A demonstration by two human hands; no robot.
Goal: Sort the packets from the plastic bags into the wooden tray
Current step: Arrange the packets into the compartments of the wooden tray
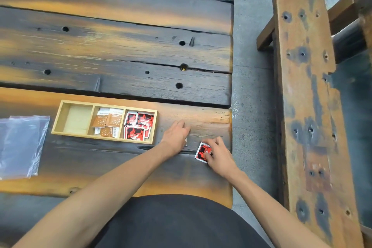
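A wooden tray [104, 138] with three compartments lies on the table. Its left compartment is bare, the middle one holds brown packets [107, 122], and the right one holds red-and-black packets [137, 126]. My right hand [218, 156] pinches another red-and-black packet [202, 151] near the table's right edge. My left hand [176, 134] lies curled on the table just right of the tray, and a white sliver of a packet [186, 141] shows under its fingers. Clear plastic bags [20, 145] lie flat to the left of the tray.
The table [120, 46] is made of dark, scorched planks with holes and cracks. Its right edge runs just beyond my right hand. A wooden bench [310, 106] stands across a strip of concrete floor to the right.
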